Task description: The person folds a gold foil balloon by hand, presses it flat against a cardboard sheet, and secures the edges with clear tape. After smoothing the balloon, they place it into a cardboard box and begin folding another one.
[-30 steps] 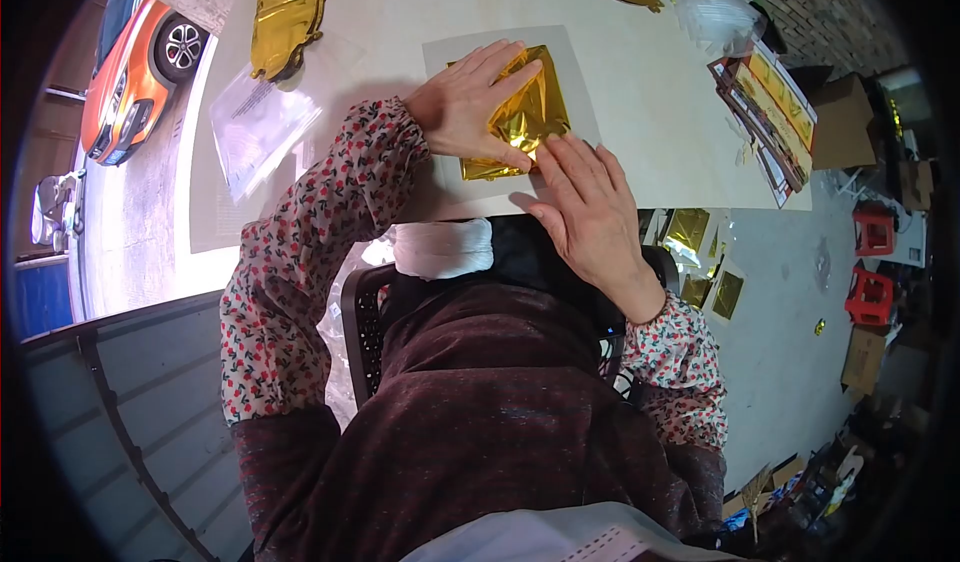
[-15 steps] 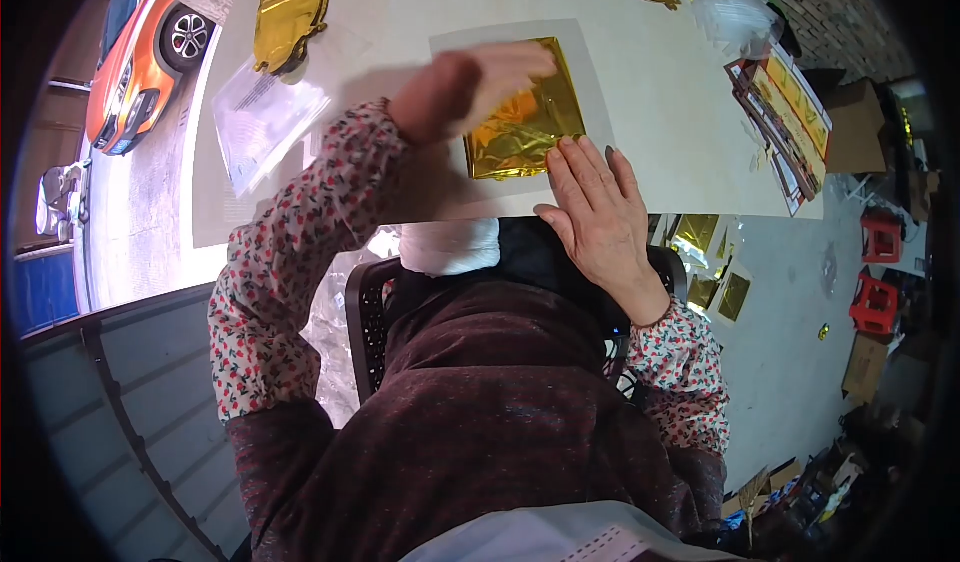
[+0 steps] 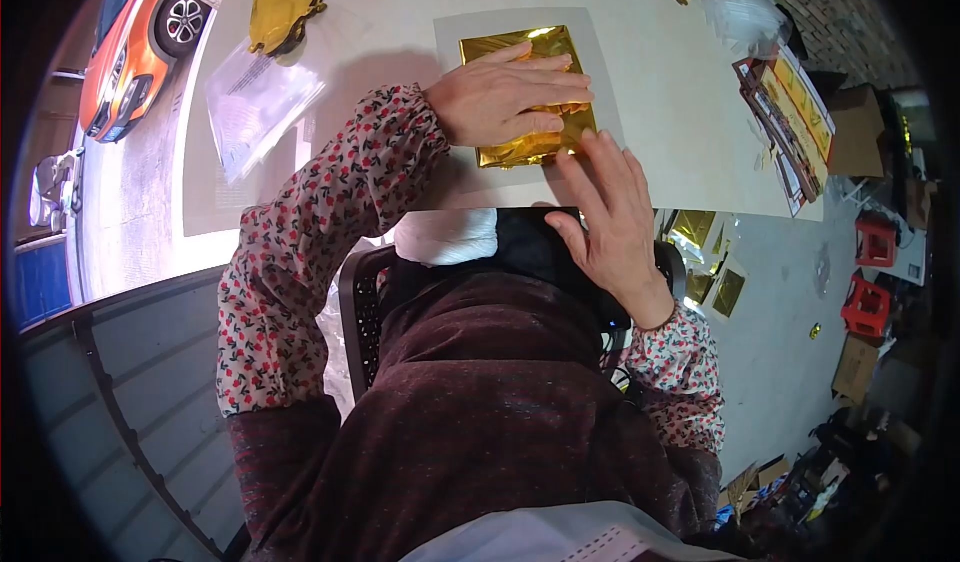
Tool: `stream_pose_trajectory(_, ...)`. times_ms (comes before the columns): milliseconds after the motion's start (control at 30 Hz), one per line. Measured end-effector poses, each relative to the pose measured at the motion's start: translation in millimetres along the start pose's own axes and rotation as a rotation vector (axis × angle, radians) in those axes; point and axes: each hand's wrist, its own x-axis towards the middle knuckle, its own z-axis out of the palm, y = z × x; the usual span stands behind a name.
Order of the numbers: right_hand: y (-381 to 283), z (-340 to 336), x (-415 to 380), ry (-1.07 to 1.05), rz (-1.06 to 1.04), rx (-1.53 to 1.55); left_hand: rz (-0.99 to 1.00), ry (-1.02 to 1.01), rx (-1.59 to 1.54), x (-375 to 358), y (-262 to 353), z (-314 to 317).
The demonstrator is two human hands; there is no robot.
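A folded, shiny gold foil piece (image 3: 540, 42) lies on a thin grey sheet (image 3: 607, 112) near the table's front edge. My left hand (image 3: 512, 97) rests flat across the middle of the foil, fingers stretched to the right and hiding much of it. At the foil's lower right corner are the fingertips of my right hand (image 3: 612, 217), its fingers extended and the thumb apart. The palm of that hand hangs past the table edge. Both forearms wear flowered sleeve covers.
On the table (image 3: 380, 12) are a clear plastic packet (image 3: 260, 102), gold foil shapes (image 3: 287, 7) at the far side, clear plastic bags (image 3: 742, 12) and a stack of printed cards (image 3: 790, 112). A white bundle (image 3: 447, 238) sits at my lap. Red stools (image 3: 866, 307) stand at right.
My left hand, blurred and raised at the foil's upper left before, has come down flat onto its middle. The right hand stays near the foil's lower right corner. The view has shifted slightly.
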Motion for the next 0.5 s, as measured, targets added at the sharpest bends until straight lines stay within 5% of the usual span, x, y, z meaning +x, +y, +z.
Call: stream_pose_trajectory(500,-8.0,9.1,7.7,-0.023,0.064,-0.112,0.046,-0.021,-0.008,-1.4,3.6,-5.9)
